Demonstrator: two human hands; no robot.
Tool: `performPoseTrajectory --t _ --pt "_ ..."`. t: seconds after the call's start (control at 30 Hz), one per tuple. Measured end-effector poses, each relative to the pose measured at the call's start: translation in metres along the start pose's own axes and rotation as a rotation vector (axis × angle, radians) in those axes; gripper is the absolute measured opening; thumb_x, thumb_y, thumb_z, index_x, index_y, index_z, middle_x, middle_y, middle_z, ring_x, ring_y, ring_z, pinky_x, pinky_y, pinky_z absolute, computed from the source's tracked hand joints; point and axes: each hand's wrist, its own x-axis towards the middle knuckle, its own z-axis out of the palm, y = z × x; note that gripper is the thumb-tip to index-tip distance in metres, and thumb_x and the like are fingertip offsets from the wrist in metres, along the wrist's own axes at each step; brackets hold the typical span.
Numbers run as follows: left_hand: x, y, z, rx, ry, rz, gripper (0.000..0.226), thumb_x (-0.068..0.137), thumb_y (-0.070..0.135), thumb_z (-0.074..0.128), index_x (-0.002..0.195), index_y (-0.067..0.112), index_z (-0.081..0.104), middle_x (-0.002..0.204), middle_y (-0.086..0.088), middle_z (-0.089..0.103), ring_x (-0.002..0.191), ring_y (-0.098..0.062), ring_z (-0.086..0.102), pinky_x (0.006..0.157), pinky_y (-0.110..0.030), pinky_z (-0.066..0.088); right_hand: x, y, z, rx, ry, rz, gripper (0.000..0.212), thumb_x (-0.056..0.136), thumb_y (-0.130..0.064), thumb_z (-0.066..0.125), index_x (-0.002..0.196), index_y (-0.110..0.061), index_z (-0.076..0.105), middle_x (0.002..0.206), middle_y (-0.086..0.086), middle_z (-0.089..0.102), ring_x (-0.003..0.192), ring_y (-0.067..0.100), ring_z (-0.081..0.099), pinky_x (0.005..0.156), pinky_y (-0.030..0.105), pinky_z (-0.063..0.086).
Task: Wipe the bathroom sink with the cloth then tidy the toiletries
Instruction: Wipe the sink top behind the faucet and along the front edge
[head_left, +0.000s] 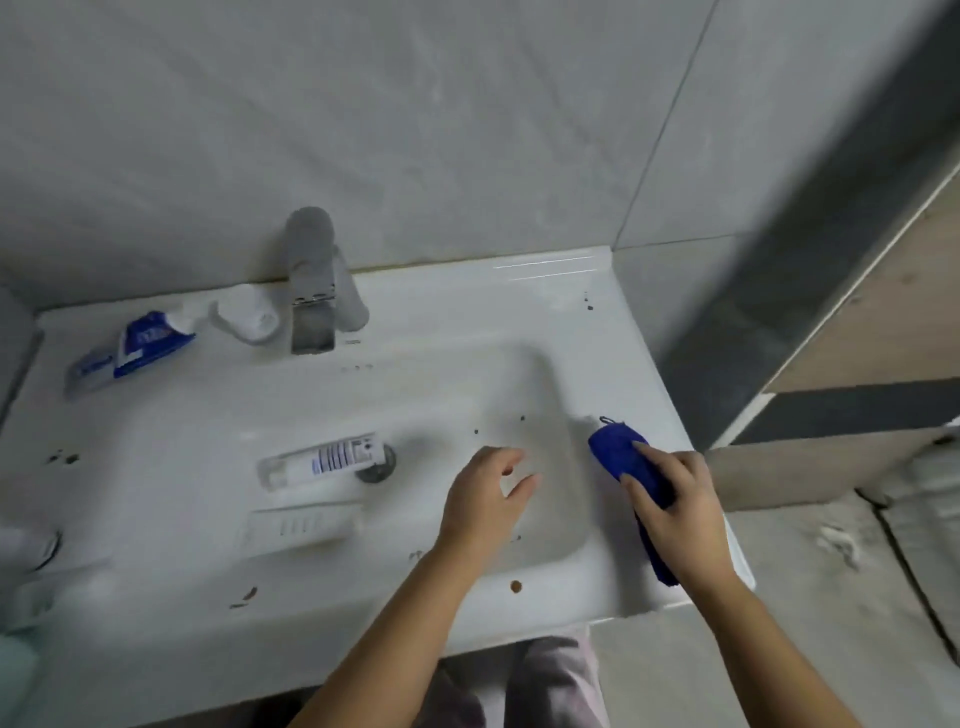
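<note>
A tube (324, 460) lies in the sink (571, 291), over the drain (376, 472). My right hand (675, 514) clamps its fingers on the cloth (618, 452) at the right rim. My left hand (485, 499) hovers, fingers loosely apart, empty.

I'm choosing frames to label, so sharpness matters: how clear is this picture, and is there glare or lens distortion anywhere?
Head view: soft, with the faucet and toothpaste tube smeared by blur; head view: the blue cloth under the right hand reads clearest; head view: glare streaks on the sink rim, back right; head view: wide-angle bending curves the tile joints; lighting flat, shadows faint.
</note>
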Motion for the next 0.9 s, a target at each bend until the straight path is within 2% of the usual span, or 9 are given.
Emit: performPoseTrajectory --t 0.1,0.17,0.33,0.47,0.57,0.63,0.73,0.83,0.9 --pt "0.020 0.007 0.028 0.027 -0.049 -0.009 0.033 0.087 0.024 0.062 0.118 0.015 0.058 0.117 0.005 0.056 0.104 -0.007 0.054 0.080 -0.010 0.034 0.014 0.030 -0.007 -0.155 0.038 -0.031 0.037 0.078 -0.013 0.071 0.114 -0.014 0.063 0.096 0.004 0.049 0.086 0.017 0.048 0.077 0.024 0.036" --pt "0.033 0.011 0.043 0.051 -0.055 -0.003 0.036 0.087 0.024 0.062 0.121 0.012 0.056 0.123 0.002 0.054 0.111 -0.011 0.052 0.085 -0.012 0.033 0.021 0.048 -0.004 -0.251 0.023 -0.104 0.037 0.073 -0.013 0.076 0.108 -0.011 0.067 0.094 0.009 0.053 0.086 0.027 0.051 0.074 0.033 0.044" --pt "0.071 0.013 0.069 0.115 -0.001 0.016 0.044 0.087 0.025 0.062 0.126 0.009 0.052 0.139 -0.001 0.043 0.129 -0.015 0.039 0.098 -0.015 0.026 0.047 0.066 0.014 -0.350 0.026 -0.275 0.030 0.076 -0.026 0.072 0.102 -0.011 0.069 0.094 0.010 0.058 0.081 0.028 0.051 0.059 0.033 0.047" --pt "0.113 0.017 0.079 0.223 0.093 0.020 0.051 0.083 0.034 0.063 0.125 0.006 0.055 0.140 -0.009 0.045 0.131 -0.022 0.039 0.103 -0.029 0.029 0.144 0.058 0.028 -0.326 0.048 -0.271 0.031 0.075 -0.020 0.073 0.103 -0.007 0.068 0.092 0.014 0.059 0.079 0.035 0.051 0.050 0.035 0.048" --pt "0.155 0.016 0.079 0.336 0.169 0.088 0.064 0.074 0.047 0.051 0.116 0.001 0.060 0.132 -0.019 0.052 0.126 -0.032 0.043 0.100 -0.040 0.035 0.204 0.042 0.044 -0.293 0.001 -0.306 0.032 0.076 -0.015 0.073 0.105 -0.005 0.067 0.095 0.016 0.059 0.081 0.038 0.051 0.054 0.035 0.048" --pt "0.182 0.014 0.073 0.441 0.151 0.085 0.069 0.071 0.051 0.055 0.121 0.003 0.058 0.137 -0.019 0.046 0.130 -0.037 0.038 0.103 -0.049 0.029 0.200 0.046 0.044 -0.267 0.013 -0.301 0.029 0.077 -0.017 0.070 0.103 -0.005 0.067 0.096 0.015 0.060 0.080 0.037 0.051 0.058 0.035 0.048" --pt "0.209 0.007 0.064 0.462 0.102 0.021 0.076 0.073 0.060 0.058 0.132 0.012 0.049 0.148 -0.008 0.034 0.139 -0.025 0.023 0.111 -0.041 0.012 0.181 0.054 0.040 -0.245 0.092 -0.285 0.027 0.073 -0.017 0.064 0.096 -0.004 0.068 0.091 0.015 0.061 0.074 0.035 0.051 0.058 0.034 0.045" --pt "0.215 -0.008 0.059 0.485 0.102 0.122 0.082 0.077 0.073 0.034 0.128 0.012 0.054 0.140 -0.011 0.046 0.132 -0.023 0.031 0.108 -0.035 0.019 0.243 0.037 0.064 -0.233 0.114 -0.264 0.024 0.076 -0.013 0.065 0.097 -0.002 0.066 0.092 0.020 0.060 0.074 0.037 0.050 0.060 0.036 0.042" --pt "0.217 -0.014 0.057 0.490 0.098 0.154 0.078 0.080 0.071 0.032 0.126 0.013 0.056 0.136 -0.011 0.050 0.128 -0.028 0.039 0.106 -0.038 0.026 0.291 0.019 0.083 -0.257 0.057 -0.314 0.023 0.079 -0.011 0.064 0.101 -0.004 0.064 0.097 0.021 0.060 0.076 0.038 0.050 0.060 0.037 0.041"
